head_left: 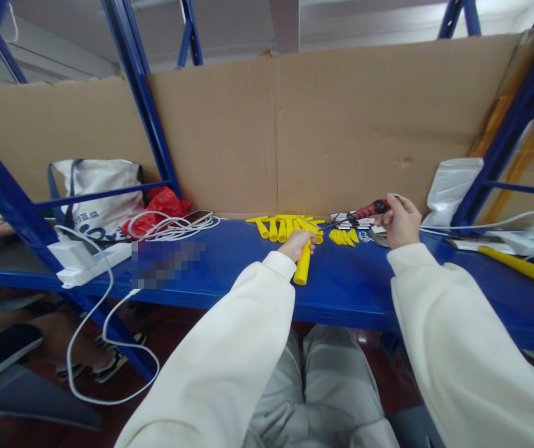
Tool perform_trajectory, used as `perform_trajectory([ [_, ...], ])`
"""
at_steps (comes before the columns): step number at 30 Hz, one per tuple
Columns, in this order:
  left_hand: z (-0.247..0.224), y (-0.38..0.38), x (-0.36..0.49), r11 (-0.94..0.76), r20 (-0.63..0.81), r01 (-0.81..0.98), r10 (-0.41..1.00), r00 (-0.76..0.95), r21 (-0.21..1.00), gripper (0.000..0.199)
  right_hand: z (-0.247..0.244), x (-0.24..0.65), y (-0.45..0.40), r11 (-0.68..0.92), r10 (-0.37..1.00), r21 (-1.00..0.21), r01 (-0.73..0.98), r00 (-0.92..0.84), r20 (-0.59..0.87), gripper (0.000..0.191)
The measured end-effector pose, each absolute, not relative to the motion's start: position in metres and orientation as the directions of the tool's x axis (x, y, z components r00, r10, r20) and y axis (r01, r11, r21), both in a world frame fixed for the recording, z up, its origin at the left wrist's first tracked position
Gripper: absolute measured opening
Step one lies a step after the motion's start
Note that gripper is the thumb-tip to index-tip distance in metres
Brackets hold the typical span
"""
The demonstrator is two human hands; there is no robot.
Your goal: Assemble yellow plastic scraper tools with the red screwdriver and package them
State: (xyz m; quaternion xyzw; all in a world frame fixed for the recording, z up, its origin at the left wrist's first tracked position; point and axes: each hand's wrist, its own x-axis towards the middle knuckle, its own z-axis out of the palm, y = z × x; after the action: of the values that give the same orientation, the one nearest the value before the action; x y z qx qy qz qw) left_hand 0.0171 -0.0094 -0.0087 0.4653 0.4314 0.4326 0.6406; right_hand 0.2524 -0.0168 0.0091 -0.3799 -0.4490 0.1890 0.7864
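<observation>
One yellow tube (301, 267), likely light, stiff; my left hand (299, 245) grips its top, right hand (401, 221) seemingly pinches red-black tool (368, 211).

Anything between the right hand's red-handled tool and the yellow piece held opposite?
Nothing visible: the red-handled tool points from the right hand toward the left hand, gripping the yellow piece. Contact is unclear.

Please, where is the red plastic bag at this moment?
In the head view, the red plastic bag is on the person's left, toward the back of the blue shelf, between the white tote bag and the white cable coil.
</observation>
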Motion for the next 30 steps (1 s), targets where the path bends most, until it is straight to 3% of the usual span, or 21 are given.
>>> perform_trajectory([
  [8,-0.0062,-0.0120,0.0151,0.154,-0.137,-0.073,0.971,0.197,0.985,0.017,0.0132,0.2525,-0.0241,0.560,0.777,-0.826,-0.061,0.386,0.498,0.044],
  [17,-0.0013,-0.0155,0.0133,0.155,-0.142,-0.055,0.971,0.191,0.986,0.023,0.0151,0.2497,-0.0228,0.616,0.673,-0.784,-0.072,0.566,0.477,0.051],
  [30,0.0003,-0.0191,0.0136,0.111,-0.113,0.020,0.972,0.204,0.994,0.023,0.0129,0.2525,-0.0204,0.620,0.656,-0.783,-0.048,0.580,0.484,0.046],
])
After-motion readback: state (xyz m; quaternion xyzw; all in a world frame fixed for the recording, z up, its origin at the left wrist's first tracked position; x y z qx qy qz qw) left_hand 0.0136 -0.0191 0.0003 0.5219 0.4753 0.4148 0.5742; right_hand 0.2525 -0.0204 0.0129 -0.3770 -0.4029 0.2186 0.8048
